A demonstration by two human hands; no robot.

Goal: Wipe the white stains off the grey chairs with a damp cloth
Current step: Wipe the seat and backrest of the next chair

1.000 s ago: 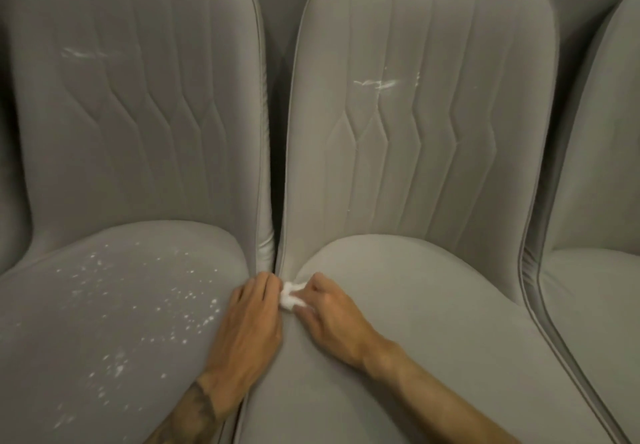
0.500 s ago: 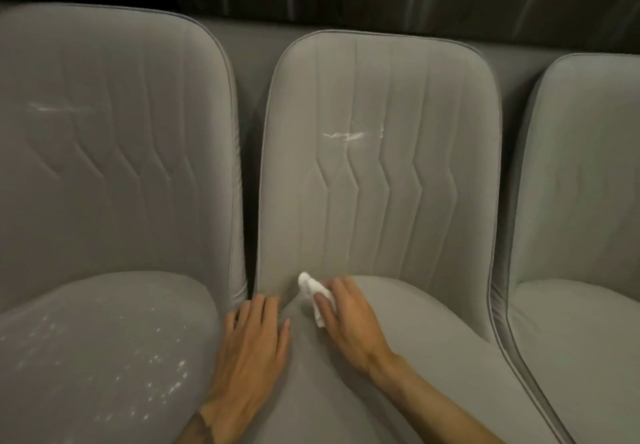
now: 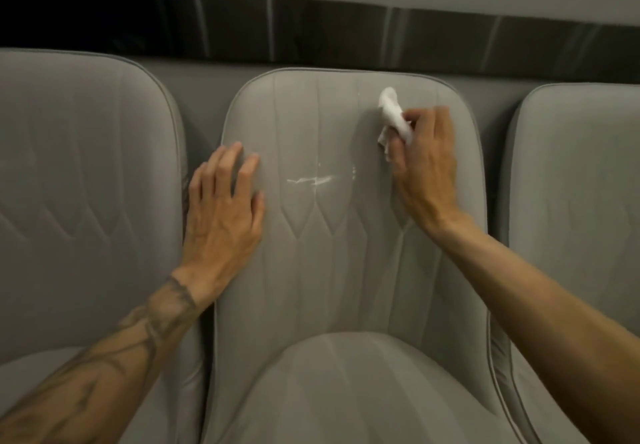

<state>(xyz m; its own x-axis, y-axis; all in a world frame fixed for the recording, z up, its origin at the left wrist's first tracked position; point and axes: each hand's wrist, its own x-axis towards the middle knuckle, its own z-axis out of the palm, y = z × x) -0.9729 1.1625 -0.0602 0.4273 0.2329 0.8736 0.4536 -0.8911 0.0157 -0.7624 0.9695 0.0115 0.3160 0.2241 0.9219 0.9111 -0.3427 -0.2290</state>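
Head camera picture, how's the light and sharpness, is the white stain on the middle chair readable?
Head view: dim, even light, no hard shadows; the white streak on the middle chair stands out clearly; the right hand and cloth look slightly motion-smeared; the wide lens bows the dark band behind, which carries faint vertical glints.

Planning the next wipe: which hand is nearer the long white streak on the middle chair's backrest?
Left. The left hand rests flat just left of the streak; the right hand, gripping the cloth, is farther off, up and right.
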